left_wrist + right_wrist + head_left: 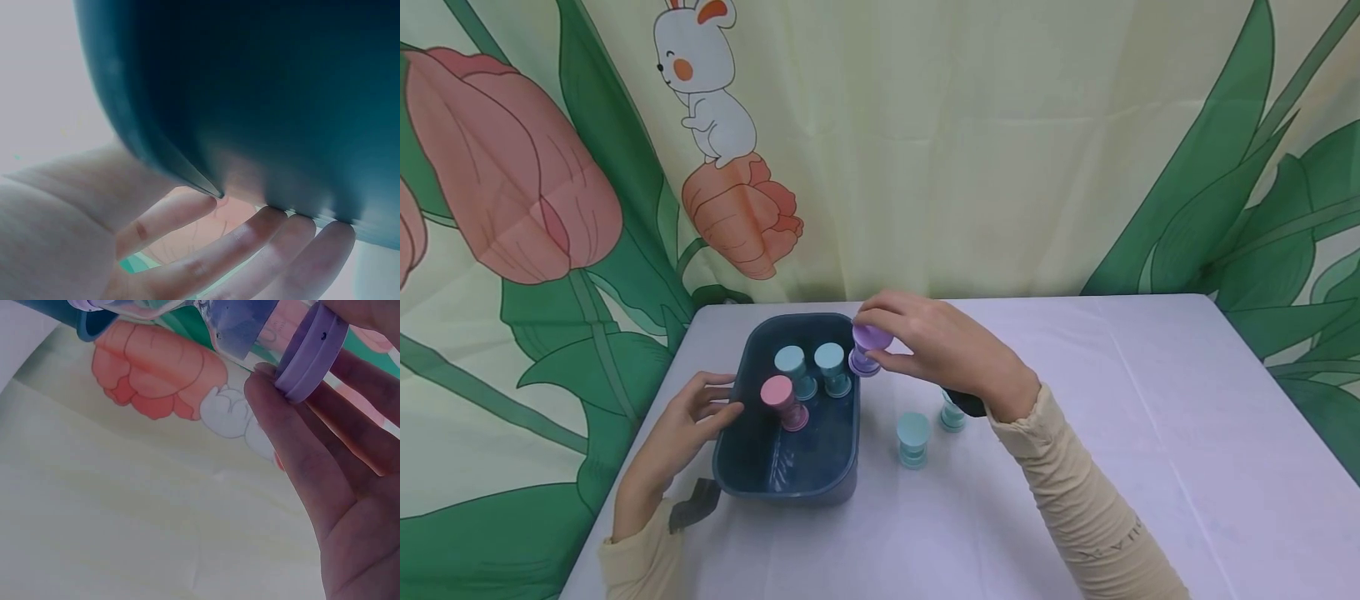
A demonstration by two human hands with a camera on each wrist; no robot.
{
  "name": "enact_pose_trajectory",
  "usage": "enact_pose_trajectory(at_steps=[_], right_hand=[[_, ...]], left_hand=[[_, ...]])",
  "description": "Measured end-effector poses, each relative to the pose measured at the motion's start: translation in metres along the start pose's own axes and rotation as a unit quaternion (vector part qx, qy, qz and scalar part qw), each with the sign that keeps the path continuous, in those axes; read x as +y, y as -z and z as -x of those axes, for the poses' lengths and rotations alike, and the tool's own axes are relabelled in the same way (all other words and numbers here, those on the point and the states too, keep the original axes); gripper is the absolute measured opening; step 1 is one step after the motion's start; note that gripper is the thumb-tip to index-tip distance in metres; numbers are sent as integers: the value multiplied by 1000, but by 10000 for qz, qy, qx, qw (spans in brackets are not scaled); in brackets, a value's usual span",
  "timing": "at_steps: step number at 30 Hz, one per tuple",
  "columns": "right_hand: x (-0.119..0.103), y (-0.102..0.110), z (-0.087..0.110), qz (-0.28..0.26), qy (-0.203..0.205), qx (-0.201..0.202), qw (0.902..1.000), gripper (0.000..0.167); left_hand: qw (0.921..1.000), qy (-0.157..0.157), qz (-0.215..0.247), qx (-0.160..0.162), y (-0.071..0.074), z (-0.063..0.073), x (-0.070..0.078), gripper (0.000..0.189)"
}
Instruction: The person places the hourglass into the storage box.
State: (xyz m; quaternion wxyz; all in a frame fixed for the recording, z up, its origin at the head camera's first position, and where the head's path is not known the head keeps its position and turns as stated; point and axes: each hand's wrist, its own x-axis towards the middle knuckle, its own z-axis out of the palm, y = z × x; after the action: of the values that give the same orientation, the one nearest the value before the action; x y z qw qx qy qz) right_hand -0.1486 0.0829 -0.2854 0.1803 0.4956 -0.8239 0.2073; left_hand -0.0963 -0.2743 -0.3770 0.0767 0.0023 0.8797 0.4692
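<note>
**Purple hourglass in right hand, at right rim of dark blue bin**

Head view: right hand pinches the purple hourglass by its top cap, thumb on near side. Hourglass slightly tilted, base overlapping the bin's right rim in view; can't tell if it touches. Left hand is at the bin's left side, fingers loosely extended, grasping nothing, thumb by the rim. Inside the bin: pink hourglass, plus two light-blue hourglasses behind it, side by side. Two more light-blue ones stand on the white-covered table, right of the bin: a nearer one and a farther one, the latter partly behind the right wrist's dark band. Backdrop: printed curtain, rabbit on a carrot, tulip, leaves.

Left wrist view: bin's outer wall fills the upper part. Left fingertips rest against it, fingers fairly straight, not clenched.

Right wrist view: right fingers and thumb hold the purple cap; clear bulb with purple contents shows past it. Bin rim in upper left corner.
</note>
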Motion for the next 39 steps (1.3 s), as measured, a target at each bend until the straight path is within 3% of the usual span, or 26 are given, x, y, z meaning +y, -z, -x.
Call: enact_pose_trajectory(at_steps=[31, 39], right_hand=[[-10, -22, -23, -149, 337, -42, 9993, 34], [-10, -29, -24, -222, 250, -150, 9993, 32]], left_hand=[[10000, -83, 4, 42, 0, 0, -3, 55], [10000, -73, -35, 40, 0, -1, -3, 54]])
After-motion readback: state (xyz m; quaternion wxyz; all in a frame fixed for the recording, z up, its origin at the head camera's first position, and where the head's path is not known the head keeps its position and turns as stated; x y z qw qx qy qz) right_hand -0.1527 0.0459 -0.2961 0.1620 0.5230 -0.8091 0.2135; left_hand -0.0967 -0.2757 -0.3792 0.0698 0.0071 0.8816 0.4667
